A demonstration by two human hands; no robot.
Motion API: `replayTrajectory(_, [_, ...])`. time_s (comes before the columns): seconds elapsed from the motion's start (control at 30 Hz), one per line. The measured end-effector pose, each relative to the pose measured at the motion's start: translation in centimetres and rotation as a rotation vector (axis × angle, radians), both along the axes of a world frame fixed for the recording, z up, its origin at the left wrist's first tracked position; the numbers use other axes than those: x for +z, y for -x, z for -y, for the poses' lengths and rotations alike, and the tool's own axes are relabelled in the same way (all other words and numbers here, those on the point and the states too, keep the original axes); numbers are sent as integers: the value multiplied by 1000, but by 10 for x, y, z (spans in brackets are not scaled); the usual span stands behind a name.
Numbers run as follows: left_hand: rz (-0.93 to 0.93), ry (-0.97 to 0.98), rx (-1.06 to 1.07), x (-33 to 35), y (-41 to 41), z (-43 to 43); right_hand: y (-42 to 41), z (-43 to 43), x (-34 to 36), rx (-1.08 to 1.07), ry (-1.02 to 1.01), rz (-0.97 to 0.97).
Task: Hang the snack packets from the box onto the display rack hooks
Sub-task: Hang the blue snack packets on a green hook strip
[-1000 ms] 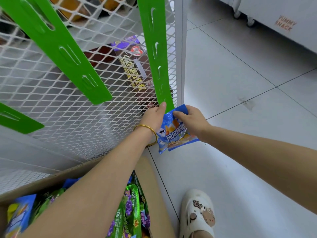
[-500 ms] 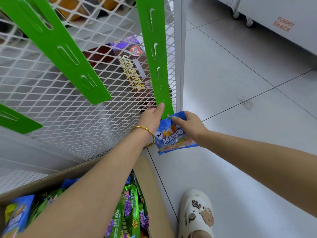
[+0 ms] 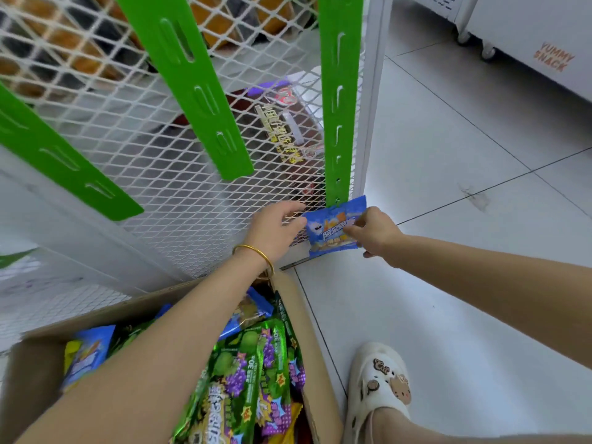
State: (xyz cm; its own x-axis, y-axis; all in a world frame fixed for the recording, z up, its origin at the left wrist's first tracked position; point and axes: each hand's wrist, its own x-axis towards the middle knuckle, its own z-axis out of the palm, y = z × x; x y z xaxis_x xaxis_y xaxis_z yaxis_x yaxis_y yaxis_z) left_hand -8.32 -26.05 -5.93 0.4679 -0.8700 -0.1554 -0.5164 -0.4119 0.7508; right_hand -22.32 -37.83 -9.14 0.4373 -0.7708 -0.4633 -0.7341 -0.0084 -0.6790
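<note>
White floor tiles (image 3: 448, 299) lie under us. Our left hand (image 3: 275, 227) and right hand (image 3: 376, 233) pinch the small blue snack packet (image 3: 333, 230), its top touching the green plastic strip's (image 3: 338, 123) bottom end.

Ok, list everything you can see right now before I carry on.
packet: one, blue, at right strip's bottom end, between both hands
strips: three, green, on the mesh
mesh: one, white, left and centre
box: one, brown cardboard, bottom left
boxed packets: many, green-purple and blue, in box
carton: one, dark, behind mesh
cabinet: one, white, top right
floor: white tiles, right
shoe: one, white, bottom right
bangle: one, gold, left wrist
left hand: at packet's left edge, grip unclear
right hand: pinches packet's right side
</note>
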Motion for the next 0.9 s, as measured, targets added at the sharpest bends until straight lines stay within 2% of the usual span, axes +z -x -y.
replayTrajectory(0.13, [107, -5, 103, 15, -28, -70, -15, -54, 25, 201, -134, 142])
replayTrajectory(0.23, [121, -152, 117, 9, -49, -121, -29, -86, 34, 340, -157, 182])
replayTrajectory(0.3, [140, -313, 43, 3, -54, -145, -37, -98, 34, 399, -174, 175])
replayTrajectory(0.4, [366, -595, -214, -8, -45, -161, -46, -105, 36, 427, -230, 162])
replayTrajectory(0.47, [481, -637, -274, -16, -37, -161, -49, -107, 37, 429, -262, 149])
replayTrajectory(0.6, [656, -526, -259, -16, -38, -163, -54, -108, 37, 435, -299, 136])
replayTrajectory(0.7, [719, -291, -232, -4, -47, -168, -58, -111, 38, 394, -361, 139])
replayTrajectory(0.77, [633, -7, -233, 8, -54, -171, -62, -113, 38, 351, -402, 110])
replayTrajectory(0.9, [397, 309, -257, 33, -53, -173, -68, -111, 37, 374, -296, 21])
